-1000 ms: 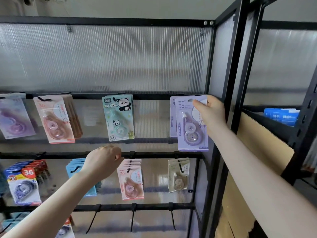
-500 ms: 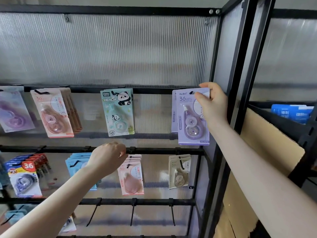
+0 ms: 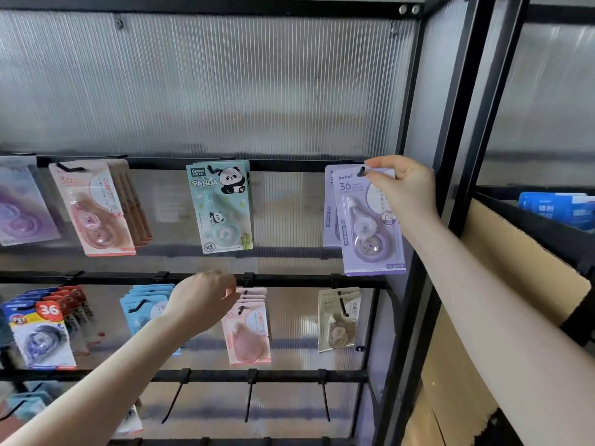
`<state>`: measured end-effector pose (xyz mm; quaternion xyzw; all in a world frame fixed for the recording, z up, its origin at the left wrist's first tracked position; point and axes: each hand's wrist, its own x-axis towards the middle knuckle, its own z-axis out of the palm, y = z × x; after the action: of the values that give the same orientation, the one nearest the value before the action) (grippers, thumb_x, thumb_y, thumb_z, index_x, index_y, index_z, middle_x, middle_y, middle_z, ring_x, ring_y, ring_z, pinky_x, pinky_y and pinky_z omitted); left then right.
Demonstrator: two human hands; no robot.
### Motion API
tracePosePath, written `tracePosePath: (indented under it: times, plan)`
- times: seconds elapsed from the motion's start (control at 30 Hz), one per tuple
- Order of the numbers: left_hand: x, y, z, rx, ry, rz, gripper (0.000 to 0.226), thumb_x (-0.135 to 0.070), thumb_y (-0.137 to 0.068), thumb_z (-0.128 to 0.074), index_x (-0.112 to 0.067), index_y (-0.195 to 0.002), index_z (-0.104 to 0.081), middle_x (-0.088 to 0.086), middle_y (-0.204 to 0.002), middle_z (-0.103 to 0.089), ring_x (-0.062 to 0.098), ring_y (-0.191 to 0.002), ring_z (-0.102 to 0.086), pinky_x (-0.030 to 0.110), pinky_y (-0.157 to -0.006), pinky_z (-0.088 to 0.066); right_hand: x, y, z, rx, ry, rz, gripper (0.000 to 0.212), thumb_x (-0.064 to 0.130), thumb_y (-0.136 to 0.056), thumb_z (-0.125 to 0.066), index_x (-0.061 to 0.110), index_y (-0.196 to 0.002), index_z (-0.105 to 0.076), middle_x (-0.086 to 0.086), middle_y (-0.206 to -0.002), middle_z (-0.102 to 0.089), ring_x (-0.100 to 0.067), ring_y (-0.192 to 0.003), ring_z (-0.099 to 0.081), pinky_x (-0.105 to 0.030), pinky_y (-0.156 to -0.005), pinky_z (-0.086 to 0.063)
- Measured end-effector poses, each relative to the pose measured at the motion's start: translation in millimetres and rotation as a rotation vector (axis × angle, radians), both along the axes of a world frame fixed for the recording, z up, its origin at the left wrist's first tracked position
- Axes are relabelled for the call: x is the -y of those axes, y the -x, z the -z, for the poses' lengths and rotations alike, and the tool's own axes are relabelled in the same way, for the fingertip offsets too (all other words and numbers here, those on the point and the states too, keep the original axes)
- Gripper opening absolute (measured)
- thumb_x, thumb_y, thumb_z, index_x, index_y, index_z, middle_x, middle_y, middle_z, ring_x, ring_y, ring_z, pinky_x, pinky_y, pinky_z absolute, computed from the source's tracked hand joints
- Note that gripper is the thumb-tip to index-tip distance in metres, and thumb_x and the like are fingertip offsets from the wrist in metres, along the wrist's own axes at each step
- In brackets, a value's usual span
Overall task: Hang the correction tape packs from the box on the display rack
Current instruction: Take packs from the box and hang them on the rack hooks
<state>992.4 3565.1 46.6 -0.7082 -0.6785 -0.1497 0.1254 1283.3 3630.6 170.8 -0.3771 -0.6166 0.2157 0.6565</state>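
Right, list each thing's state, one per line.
Purple pack: pinched at its top, hole on the hook tip.
Right hand: pinching the purple pack.
Left hand: loosely curled, holding nothing.
Panda pack: hanging.
Pink packs: hanging, stacked.
Bottom hooks: bare.

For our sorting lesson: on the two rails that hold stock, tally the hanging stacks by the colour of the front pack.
Purple stacks: 2
Pink stacks: 2
Blue stacks: 2
Green stacks: 1
Beige stacks: 1
Total: 8
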Motion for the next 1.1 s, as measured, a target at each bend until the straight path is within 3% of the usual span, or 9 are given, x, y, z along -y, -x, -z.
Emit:
tracePosePath:
  times: [0.13,0.23,0.33,0.4,0.53,0.73,1.1]
  plan:
    - [-2.3,4.6,0.8,0.006,-0.015,-0.003,0.018,-0.036,-0.095,-0.052,-0.023,-0.095,-0.064,-0.007,-0.096,-0.065,0.012,-0.079,-0.059,0.025,-0.067,-0.049,-12.9,4.7,6.5,0.068,-0.043,0.092,0.023,0.005,-0.083,-0.064,0.028,-0.083,-0.067,0.02,-0.066,-0.06,0.001,-0.056,-0.048,-0.015,-0.055,-0.037]
    - [-2.6,7.6,0.6,0.016,-0.039,-0.007,0.018,-0.034,-0.094,-0.051,-0.022,-0.094,-0.065,-0.006,-0.095,-0.065,0.013,-0.079,-0.056,0.025,-0.064,-0.044,-22.4,9.1,11.3,0.146,-0.076,0.182,0.027,0.005,-0.083,-0.062,0.02,-0.105,-0.07,0.02,-0.079,-0.059,0.004,-0.063,-0.047,-0.019,-0.065,-0.041]
    - [-2.2,12.0,1.3,0.042,-0.058,-0.006,0.016,-0.031,-0.093,-0.054,-0.02,-0.091,-0.065,-0.004,-0.095,-0.065,0.014,-0.078,-0.055,0.025,-0.062,-0.041,-25.4,11.0,13.5,0.24,-0.119,0.281,0.028,0.006,-0.083,-0.061,0.017,-0.107,-0.07,0.017,-0.075,-0.054,0.005,-0.057,-0.042,-0.019,-0.063,-0.034]
    - [-1.1,15.3,1.7,0.052,-0.064,-0.007,0.015,-0.031,-0.092,-0.055,-0.02,-0.092,-0.066,-0.004,-0.096,-0.065,0.014,-0.079,-0.057,0.026,-0.063,-0.043,-24.3,11.2,13.1,0.309,-0.137,0.338,0.027,0.006,-0.085,-0.06,0.015,-0.108,-0.07,0.003,-0.091,-0.062,0.002,-0.064,-0.045,-0.02,-0.068,-0.034]
    - [2.8,19.1,1.3,0.065,-0.072,-0.027,0.016,-0.034,-0.093,-0.055,-0.023,-0.1,-0.065,-0.004,-0.104,-0.064,0.015,-0.089,-0.059,0.027,-0.072,-0.048,-18.1,10.8,11.9,0.437,-0.176,0.424,0.03,0.007,-0.089,-0.057,0.01,-0.117,-0.066,-0.009,-0.112,-0.061,-0.024,-0.096,-0.058,-0.024,-0.079,-0.037]
    - [10.2,23.8,0.0,0.053,-0.118,-0.039,0.027,-0.032,-0.091,-0.06,-0.017,-0.114,-0.064,0.002,-0.113,-0.063,0.023,-0.105,-0.058,0.034,-0.081,-0.045,-5.7,10.4,23.8,0.632,-0.181,0.56,0.046,0.012,-0.09,-0.053,0.001,-0.134,-0.047,-0.017,-0.136,-0.047,-0.034,-0.124,-0.043,-0.04,-0.105,-0.032]
    - [45.4,32.8,17.8,0.015,-0.151,-0.107,0.038,-0.023,-0.079,-0.076,-0.009,-0.113,-0.066,0.011,-0.112,-0.065,0.035,-0.105,-0.059,0.045,-0.086,-0.047,26.7,19.4,89.5,0.789,-0.112,0.502,0.048,0.02,-0.091,-0.058,0.002,-0.134,-0.047,-0.016,-0.134,-0.049,-0.032,-0.123,-0.047,-0.04,-0.103,-0.038]
